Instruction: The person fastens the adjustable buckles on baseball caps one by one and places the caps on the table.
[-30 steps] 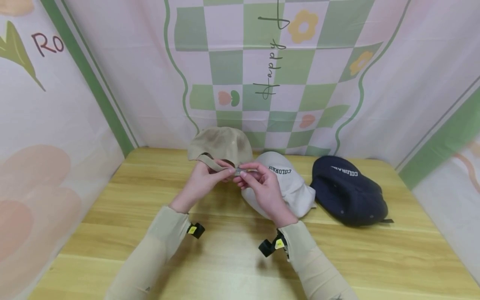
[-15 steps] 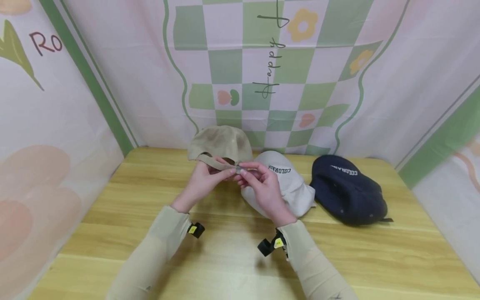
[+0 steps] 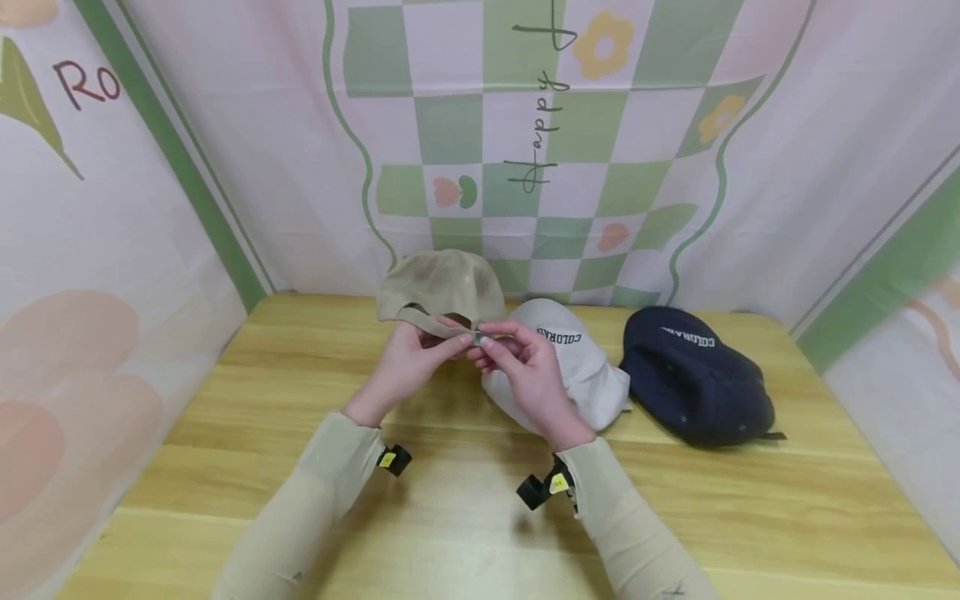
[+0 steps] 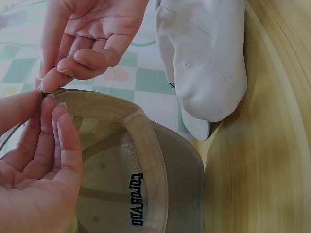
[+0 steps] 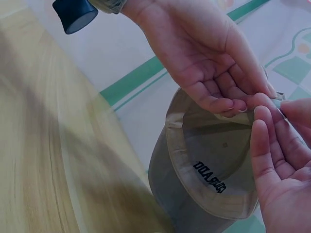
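Note:
A beige cap (image 3: 442,283) with its back strap (image 3: 427,323) toward me is held between both hands above the table's back part. My left hand (image 3: 401,362) pinches the strap between thumb and fingers, close to a small metal buckle (image 3: 477,337). Thumb and fingertips of my right hand (image 3: 528,367) pinch the strap at that buckle, right up against the left fingertips. In the left wrist view, the cap's inside (image 4: 109,165) faces the camera, with dark COLORADO lettering showing. The fingertips partly hide the buckle, so how the strap runs through it is unclear.
A light grey cap (image 3: 558,358) lies right behind and beside the right hand. Further right a navy cap (image 3: 693,379) touches or nearly touches it. All are over a wooden table (image 3: 465,533), with a patterned cloth backdrop (image 3: 510,125) behind its far edge.
Both hands stay pinched at the strap and buckle and shift very little. The backdrop and the other caps sit slightly higher in the head view.

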`<state>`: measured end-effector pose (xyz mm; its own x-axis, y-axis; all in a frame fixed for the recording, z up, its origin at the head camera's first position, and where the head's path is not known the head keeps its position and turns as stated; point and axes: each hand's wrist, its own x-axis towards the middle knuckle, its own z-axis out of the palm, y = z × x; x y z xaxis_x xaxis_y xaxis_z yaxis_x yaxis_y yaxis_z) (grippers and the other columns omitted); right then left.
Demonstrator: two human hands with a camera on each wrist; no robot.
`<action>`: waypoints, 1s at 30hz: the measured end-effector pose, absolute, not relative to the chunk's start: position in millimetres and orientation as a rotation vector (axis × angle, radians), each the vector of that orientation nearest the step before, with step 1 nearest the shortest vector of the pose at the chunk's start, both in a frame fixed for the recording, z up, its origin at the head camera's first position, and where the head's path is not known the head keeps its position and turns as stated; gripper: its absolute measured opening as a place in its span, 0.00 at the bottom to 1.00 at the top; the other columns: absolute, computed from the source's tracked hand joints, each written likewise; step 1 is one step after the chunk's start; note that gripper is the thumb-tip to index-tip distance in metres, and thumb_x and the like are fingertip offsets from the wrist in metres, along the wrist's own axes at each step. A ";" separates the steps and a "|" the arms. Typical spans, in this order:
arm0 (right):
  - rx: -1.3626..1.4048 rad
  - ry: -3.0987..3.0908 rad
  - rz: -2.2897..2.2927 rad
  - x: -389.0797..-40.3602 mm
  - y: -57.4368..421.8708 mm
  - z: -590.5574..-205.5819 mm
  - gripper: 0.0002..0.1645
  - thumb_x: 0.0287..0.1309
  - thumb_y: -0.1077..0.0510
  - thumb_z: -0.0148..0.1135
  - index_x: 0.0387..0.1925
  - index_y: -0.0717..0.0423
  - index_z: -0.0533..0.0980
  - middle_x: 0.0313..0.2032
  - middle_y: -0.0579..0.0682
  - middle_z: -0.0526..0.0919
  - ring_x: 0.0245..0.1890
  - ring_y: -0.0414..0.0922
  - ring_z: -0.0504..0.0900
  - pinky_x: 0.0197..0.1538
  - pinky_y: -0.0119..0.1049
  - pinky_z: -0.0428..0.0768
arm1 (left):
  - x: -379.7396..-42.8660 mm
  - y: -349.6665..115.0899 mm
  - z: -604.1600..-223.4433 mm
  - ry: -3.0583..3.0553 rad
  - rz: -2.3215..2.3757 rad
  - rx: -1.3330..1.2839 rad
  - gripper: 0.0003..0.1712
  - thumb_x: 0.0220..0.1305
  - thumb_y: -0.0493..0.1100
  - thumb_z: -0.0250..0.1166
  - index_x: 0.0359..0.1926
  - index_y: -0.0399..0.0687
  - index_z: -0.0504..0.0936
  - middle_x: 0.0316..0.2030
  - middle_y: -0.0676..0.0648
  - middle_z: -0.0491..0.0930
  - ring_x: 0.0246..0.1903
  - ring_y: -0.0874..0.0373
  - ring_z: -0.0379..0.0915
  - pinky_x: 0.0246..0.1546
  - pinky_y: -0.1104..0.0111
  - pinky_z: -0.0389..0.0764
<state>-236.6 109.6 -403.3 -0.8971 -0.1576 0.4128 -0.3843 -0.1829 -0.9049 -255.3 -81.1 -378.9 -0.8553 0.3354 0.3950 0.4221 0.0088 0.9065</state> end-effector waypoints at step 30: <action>0.504 -1.969 2.209 -239.0 110.3 -398.7 0.09 0.73 0.67 0.56 0.48 0.70 0.76 0.37 0.60 0.85 0.37 0.45 0.85 0.44 0.41 0.85 | -255.9 -78.6 -372.8 -2.187 -2.057 -0.749 0.06 0.68 0.34 0.69 0.40 0.32 0.85 0.39 0.42 0.85 0.36 0.53 0.81 0.39 0.66 0.83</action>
<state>-239.0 110.3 -398.7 -0.9341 -0.1169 0.3374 -0.3218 -0.1337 -0.9373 -255.9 -78.6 -372.8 -0.8819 0.3102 0.3551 0.3734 -0.0002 0.9277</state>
